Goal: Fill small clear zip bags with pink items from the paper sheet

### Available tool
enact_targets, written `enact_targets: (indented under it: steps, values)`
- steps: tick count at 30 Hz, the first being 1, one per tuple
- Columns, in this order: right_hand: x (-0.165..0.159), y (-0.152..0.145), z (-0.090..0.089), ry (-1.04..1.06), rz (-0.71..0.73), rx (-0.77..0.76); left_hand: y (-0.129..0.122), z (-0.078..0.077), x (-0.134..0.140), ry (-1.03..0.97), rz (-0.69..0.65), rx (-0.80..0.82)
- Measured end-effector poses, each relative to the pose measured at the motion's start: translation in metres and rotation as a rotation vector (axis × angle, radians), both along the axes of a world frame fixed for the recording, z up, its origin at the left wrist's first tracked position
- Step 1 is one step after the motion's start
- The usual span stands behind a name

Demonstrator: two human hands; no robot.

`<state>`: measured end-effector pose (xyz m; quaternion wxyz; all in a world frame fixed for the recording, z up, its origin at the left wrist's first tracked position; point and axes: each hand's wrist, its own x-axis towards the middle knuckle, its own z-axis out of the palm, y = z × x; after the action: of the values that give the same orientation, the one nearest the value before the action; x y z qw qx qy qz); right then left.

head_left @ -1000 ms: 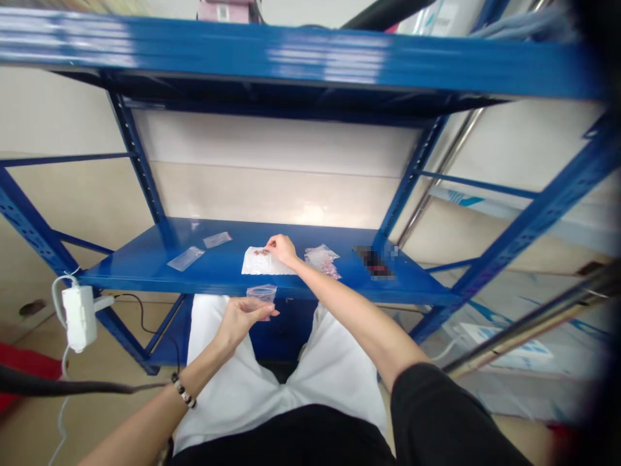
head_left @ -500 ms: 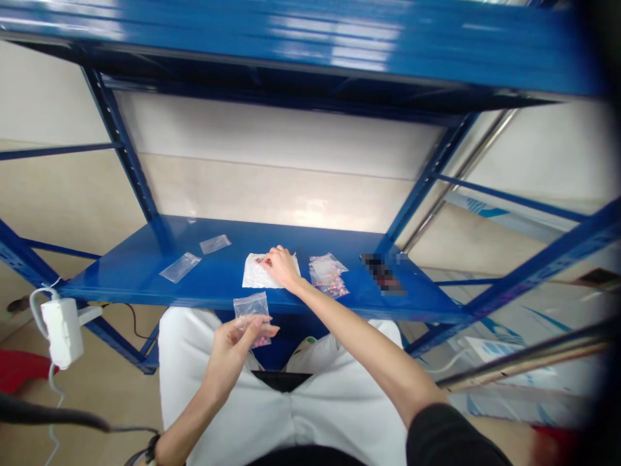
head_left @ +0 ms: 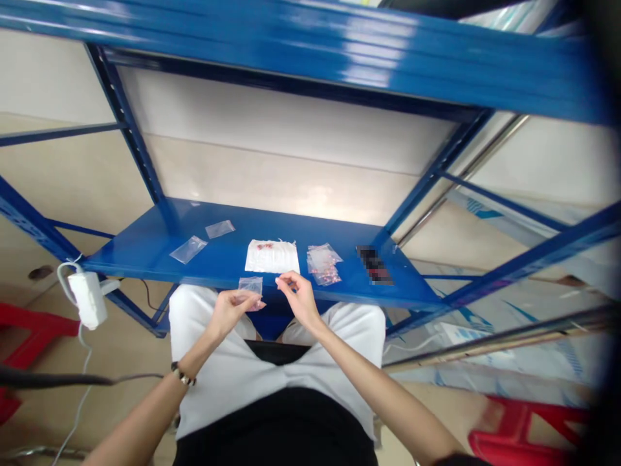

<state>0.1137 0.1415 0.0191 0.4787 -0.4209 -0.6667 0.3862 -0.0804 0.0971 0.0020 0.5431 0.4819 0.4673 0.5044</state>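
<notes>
The small clear bag (head_left: 250,283) is held up at the near edge of the blue shelf (head_left: 291,224), over the person's lap and a little left of the middle. The left hand (head_left: 229,312) grasps it between thumb and fingers, the mouth of the bag rising above the fingers and its lower part partly covered by them. Just to the right, and apart from the bag, the right hand (head_left: 301,300) is raised with thumb and forefinger drawn together; I cannot tell whether anything is pinched between them. Farther back, in the middle of the shelf, lies a white sheet (head_left: 272,260), with a few small reddish pieces (head_left: 265,246) on its far left part. Right of the sheet is an overlapping pile of clear bags (head_left: 324,264), with pink and orange bits showing toward its near side. Beyond these, farther right, lies a dark object (head_left: 374,265) whose details are blurred out. On the left of the shelf are two flat clear bags, the nearer one (head_left: 189,249) to the left of the farther one (head_left: 220,229). A white power block (head_left: 87,299) hangs by the shelf's near left corner, and the left wrist wears a beaded bracelet (head_left: 183,374).
</notes>
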Motion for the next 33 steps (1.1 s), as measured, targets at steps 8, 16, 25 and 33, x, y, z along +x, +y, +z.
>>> enact_targets:
  steps: [8, 16, 25, 33]
  values:
    - [0.021, -0.038, -0.019, 0.172, 0.030, -0.077, -0.041, 0.007, 0.033, 0.013, -0.309, 0.113]
    - [0.037, -0.107, -0.009, 0.154, 0.064, 0.008, -0.082, -0.006, 0.058, -0.073, -0.566, 0.040]
    - [0.061, -0.094, 0.001, 0.068, 0.030, 0.145, -0.065, -0.007, 0.069, -0.181, -0.548, 0.031]
    - [0.057, -0.106, -0.018, -0.251, 0.110, 0.326, -0.071, -0.023, 0.064, -0.001, -0.568, 0.034]
